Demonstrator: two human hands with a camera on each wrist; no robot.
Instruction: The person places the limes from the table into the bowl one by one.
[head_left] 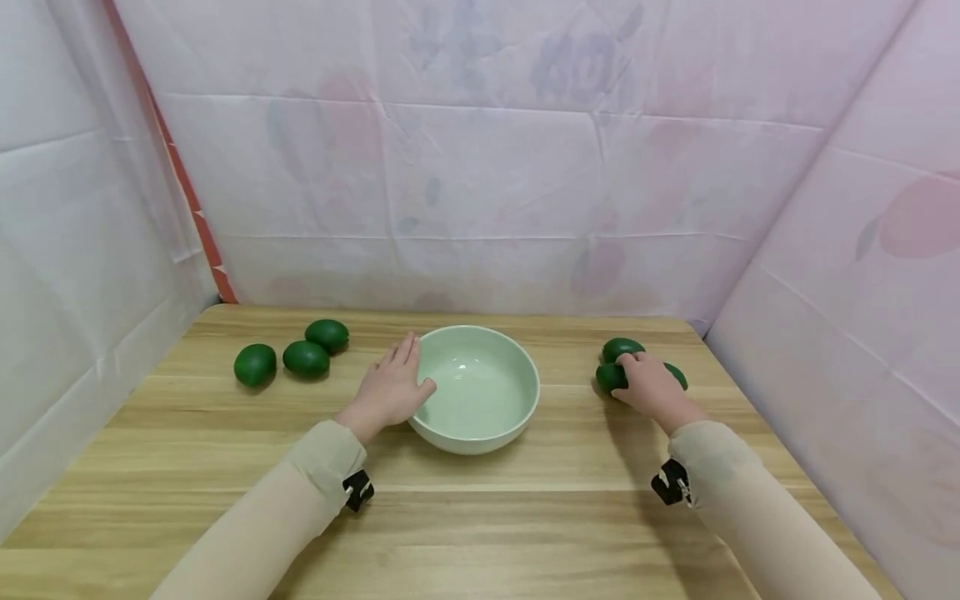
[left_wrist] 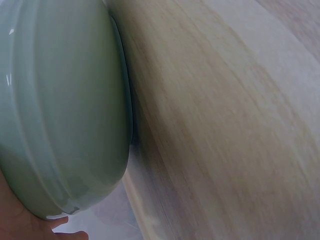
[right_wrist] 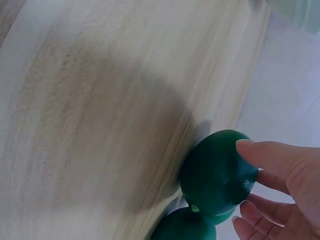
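The pale green bowl point(head_left: 476, 388) is steadied on the desk point(head_left: 480, 517) by the flat left hand point(head_left: 392, 388). A green lime point(right_wrist: 217, 172) is gripped by curled right-hand point(head_left: 651, 386) fingers point(right_wrist: 265, 155).

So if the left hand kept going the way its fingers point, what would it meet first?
Probably nothing on the table: the left hand lies against the bowl, fingers pointing past its rim toward the cloth backdrop. Depth is unclear.

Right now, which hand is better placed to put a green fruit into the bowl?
Right hand: its fingers already curl round a green fruit. The left hand rests against the bowl, steadying it.
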